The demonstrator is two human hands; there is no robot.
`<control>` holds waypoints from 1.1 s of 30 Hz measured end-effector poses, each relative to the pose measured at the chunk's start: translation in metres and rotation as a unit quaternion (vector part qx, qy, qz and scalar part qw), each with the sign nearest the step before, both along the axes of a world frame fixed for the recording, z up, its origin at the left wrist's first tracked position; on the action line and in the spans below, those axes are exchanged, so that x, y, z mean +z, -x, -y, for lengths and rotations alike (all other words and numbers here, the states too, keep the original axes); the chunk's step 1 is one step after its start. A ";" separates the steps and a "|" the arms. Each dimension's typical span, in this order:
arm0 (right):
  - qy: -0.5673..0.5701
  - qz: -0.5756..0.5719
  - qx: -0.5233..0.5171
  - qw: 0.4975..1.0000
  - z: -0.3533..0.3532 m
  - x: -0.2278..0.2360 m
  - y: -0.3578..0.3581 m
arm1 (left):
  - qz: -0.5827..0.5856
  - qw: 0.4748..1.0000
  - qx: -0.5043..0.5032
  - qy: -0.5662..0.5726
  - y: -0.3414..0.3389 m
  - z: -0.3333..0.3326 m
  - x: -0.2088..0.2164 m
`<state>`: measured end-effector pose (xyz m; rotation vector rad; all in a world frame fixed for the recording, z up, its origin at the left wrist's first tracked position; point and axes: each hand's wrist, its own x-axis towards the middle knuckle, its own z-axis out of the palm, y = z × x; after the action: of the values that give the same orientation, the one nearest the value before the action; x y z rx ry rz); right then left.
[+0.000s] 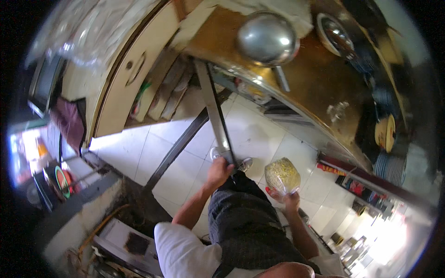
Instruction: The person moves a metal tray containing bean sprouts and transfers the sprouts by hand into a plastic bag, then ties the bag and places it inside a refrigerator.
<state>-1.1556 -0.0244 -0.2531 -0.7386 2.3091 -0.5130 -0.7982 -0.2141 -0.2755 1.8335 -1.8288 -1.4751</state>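
My left hand point(219, 172) is closed around the free end of a long narrow door point(213, 104), seen from above along its top edge. The door stands swung out from beneath the wooden worktop. Lower right, my right hand point(289, 199) grips the gathered neck of a clear plastic bag point(282, 176). Pale yellow strands that look like bean sprouts fill the bag, which bulges out beyond my fingers above the tiled floor. Part of my right-hand grip is hidden by the bag.
An upturned metal wok point(269, 39) with a handle lies on the brown worktop point(222, 32). Stacked plates point(389, 167) stand at the far right. A cream cabinet point(132, 69) is at upper left, beside open shelves point(171, 92). A dark beam point(178, 143) slants behind the door.
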 end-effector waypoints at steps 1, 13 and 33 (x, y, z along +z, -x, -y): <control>0.012 -0.003 0.020 1.000 0.008 -0.016 0.010 | -0.001 0.993 0.107 0.042 -0.034 -0.018 0.012; 0.002 -0.101 0.556 0.825 0.271 -0.020 -0.116 | 0.136 0.891 0.301 0.310 -0.111 -0.020 -0.044; 0.210 -0.312 0.536 0.756 0.424 -0.065 -0.059 | -0.739 0.511 0.438 -0.028 0.239 0.215 -0.179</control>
<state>-1.0964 -0.4483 -0.3178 -2.5306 1.7889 -0.2206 -1.0371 -0.4289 -0.4547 0.4902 0.0652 -1.5356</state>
